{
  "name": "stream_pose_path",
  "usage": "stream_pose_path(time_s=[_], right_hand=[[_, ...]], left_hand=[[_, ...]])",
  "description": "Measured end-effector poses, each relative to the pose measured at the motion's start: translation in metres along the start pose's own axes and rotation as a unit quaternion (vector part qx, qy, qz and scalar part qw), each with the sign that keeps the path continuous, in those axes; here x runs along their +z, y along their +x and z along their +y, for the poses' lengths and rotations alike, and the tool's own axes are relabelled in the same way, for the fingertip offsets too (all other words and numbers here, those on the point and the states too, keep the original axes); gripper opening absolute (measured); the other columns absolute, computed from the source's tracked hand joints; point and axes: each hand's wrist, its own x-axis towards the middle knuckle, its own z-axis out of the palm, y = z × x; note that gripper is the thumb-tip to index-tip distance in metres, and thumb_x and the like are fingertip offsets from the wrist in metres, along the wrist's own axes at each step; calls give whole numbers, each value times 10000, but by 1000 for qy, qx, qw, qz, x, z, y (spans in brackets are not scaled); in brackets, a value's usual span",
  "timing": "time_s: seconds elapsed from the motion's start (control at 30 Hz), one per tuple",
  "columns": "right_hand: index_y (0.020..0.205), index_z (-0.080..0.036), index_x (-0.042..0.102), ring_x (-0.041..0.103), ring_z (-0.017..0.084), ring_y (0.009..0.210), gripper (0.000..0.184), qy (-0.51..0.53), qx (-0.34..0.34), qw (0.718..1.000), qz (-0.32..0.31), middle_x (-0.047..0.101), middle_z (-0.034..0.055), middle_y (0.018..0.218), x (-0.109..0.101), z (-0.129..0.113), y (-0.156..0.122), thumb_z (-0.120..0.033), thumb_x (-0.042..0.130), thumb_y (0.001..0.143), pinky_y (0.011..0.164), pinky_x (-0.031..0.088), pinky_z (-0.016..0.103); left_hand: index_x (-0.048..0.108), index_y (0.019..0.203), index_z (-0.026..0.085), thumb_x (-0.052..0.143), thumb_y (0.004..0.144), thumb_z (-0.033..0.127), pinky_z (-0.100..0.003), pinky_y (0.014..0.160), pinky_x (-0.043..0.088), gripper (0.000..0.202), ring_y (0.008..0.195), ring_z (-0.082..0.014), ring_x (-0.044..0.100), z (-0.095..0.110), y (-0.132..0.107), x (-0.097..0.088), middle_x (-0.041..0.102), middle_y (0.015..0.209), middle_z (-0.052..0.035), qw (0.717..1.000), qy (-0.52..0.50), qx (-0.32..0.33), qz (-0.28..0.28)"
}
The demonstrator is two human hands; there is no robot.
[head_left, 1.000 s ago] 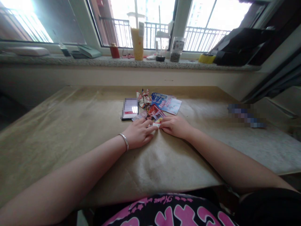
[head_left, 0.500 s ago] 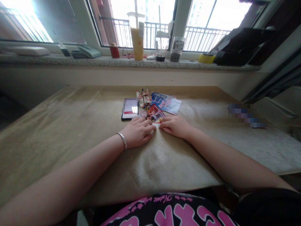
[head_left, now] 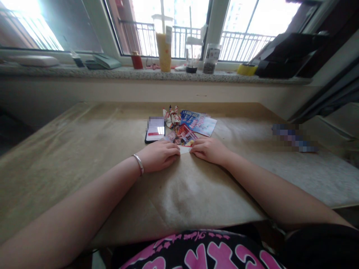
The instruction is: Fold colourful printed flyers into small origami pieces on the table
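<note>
A colourfully printed paper leaflet [head_left: 184, 135] lies on the table in front of me, with a white folded strip along its near edge. My left hand [head_left: 159, 155] wears a silver bracelet and rests over the leaflet's near left corner, fingers closed on it. At the near right corner, my right hand [head_left: 209, 150] pinches the folded edge between thumb and fingers. The white strip shows in the gap between the hands. Both corners are hidden under my fingers. A phone [head_left: 155, 130] with a lit screen lies just beyond my left hand.
Behind the leaflet are folded paper pieces [head_left: 172, 117] and blue printed sheets [head_left: 200, 123]. A blurred flat item [head_left: 294, 139] lies at the right. Cups, including a tall yellow drink [head_left: 164, 52], stand on the windowsill [head_left: 134, 74] beyond the table [head_left: 98, 142].
My left hand has slid left and slightly back, away from the right hand, so more of the white strip shows. My right hand has stayed in place.
</note>
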Motion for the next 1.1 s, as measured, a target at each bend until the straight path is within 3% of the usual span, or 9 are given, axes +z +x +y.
stream_pose_path(time_s=[0.43, 0.77, 1.1], right_hand=[[888, -223, 715, 627, 163, 857, 207, 9, -8, 1000, -4, 699, 43, 945, 1, 3, -1, -185, 513, 859, 762, 470, 278], [872, -220, 724, 630, 167, 834, 202, 5, -12, 1000, -20, 705, 44, 915, -7, 8, -4, -181, 527, 845, 746, 461, 280], [871, -246, 741, 637, 158, 801, 221, 5, 38, 997, -67, 706, 27, 911, -23, 18, -13, -168, 541, 821, 695, 449, 270]], left_hand=[[664, 939, 182, 424, 787, 53, -312, 957, 476, 311, 1070, -174, 600, -16, -5, 1, 648, 1167, -57, 997, -67, 33, -3], [696, 913, 198, 446, 797, 79, -321, 976, 481, 300, 1073, -166, 614, -23, -10, -2, 674, 1146, -27, 996, -84, 4, -29], [718, 922, 242, 462, 804, 97, -287, 975, 480, 317, 1066, -127, 624, -25, -12, -7, 684, 1135, 12, 997, -70, -5, -36]])
